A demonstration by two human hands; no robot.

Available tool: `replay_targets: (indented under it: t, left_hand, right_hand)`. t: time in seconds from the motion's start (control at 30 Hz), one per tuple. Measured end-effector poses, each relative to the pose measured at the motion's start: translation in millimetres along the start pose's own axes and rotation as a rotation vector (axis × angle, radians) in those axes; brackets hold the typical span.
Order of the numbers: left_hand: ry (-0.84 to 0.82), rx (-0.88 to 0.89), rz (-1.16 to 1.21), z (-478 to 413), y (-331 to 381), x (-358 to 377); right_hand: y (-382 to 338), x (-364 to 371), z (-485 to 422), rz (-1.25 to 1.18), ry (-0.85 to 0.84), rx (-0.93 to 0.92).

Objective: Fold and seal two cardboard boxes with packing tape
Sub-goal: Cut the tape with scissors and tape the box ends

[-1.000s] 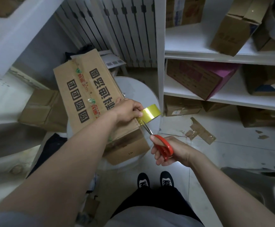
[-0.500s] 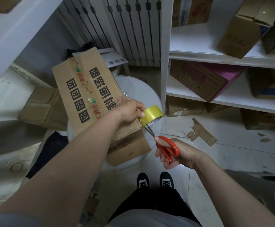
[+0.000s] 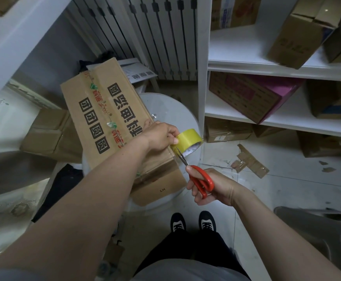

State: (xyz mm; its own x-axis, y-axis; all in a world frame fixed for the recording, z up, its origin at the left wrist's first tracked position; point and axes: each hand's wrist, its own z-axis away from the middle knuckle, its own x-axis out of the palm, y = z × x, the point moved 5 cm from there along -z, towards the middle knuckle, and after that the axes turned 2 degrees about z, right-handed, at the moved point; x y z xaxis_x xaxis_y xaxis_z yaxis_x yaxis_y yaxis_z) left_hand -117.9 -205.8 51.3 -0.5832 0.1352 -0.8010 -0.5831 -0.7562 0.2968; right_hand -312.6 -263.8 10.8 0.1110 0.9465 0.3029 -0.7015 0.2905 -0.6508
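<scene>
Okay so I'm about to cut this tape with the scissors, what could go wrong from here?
One: the scissors in the right hand point their tips just below the thumb of the left hand, which grips the tape roll; a slip could nick it. Two: the cardboard box overhangs the near edge of the round white stool, so a tug on the tape might tip it off.

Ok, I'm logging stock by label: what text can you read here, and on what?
"LH": near side of the cardboard box.
"团团圆圆": large black print on its top, upside down.
Second black row and red print: partly under the left hand, unsure.
Too small or blurred: white label, core of the tape roll, shelf boxes.
</scene>
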Motion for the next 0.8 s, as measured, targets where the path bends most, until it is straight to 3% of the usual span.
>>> replay_targets:
  t: [0.8]
  left_hand:
    - [0.007,-0.054,0.055,4.8,8.2,1.3]
  right_hand:
    - [-8.6,7.5,-20.8,-0.011,0.111,-0.067]
